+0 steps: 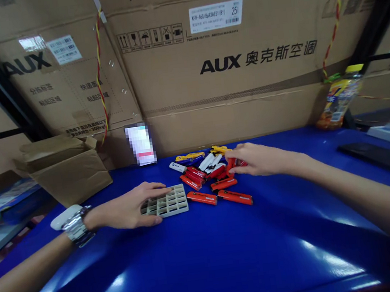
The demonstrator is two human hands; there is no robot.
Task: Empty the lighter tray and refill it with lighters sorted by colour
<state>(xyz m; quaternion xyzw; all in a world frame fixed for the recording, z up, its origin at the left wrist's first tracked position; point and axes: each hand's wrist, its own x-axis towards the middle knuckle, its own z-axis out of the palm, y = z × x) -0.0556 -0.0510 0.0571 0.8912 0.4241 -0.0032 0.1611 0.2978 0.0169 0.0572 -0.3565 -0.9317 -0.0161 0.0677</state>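
Observation:
A pale plastic grid tray (177, 201) lies on the blue tabletop with its square compartments facing up. Over its left part rests my left hand (134, 205), thumb along the near edge and fingers across the far side, gripping it. Right of the tray is a loose pile of what look like lighters: white ones (206, 162), yellow ones (191, 156) and several red ones. Two orange-red lighters (236, 197) lie nearest me. At the pile's right side my right hand (254, 158) has its fingers closed round a red lighter (231, 164), partly hidden by the fingers.
Behind the pile stands a large cardboard carton (263, 89). A small open cardboard box (72, 174) and a blurred phone (140, 144) are at the back left. A drink bottle (340, 100) leans at the back right, near a dark flat object (383, 159). A white rounded object (64, 216) sits behind my left wrist.

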